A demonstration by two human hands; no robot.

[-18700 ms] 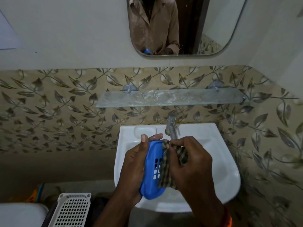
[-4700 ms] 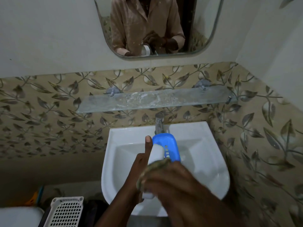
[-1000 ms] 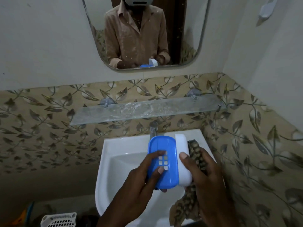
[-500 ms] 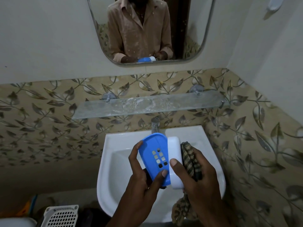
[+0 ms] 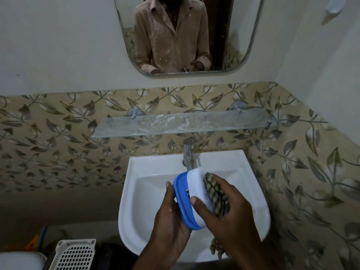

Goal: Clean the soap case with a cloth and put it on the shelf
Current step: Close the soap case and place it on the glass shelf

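Note:
I hold the soap case [image 5: 191, 193] over the white sink [image 5: 148, 191]. It has a blue slotted tray part on the left and a white outer shell on the right, fitted together. My left hand [image 5: 171, 217] grips its blue side from below. My right hand [image 5: 224, 207] presses a brown checked cloth [image 5: 215, 192] against the white shell, thumb on the front; the cloth's tail hangs below my wrist. The glass shelf [image 5: 183, 124] on the tiled wall above the tap is bare and streaked.
A chrome tap [image 5: 188, 153] stands at the sink's back, just behind the case. A mirror [image 5: 185, 36] hangs above the shelf. A white perforated basket [image 5: 75, 254] sits at lower left beside a white lid. The tiled side wall is close on the right.
The blue tray, open and facing me half a second ago, now sits turned edge-on against the white shell. Both hands have shifted slightly down and right over the sink.

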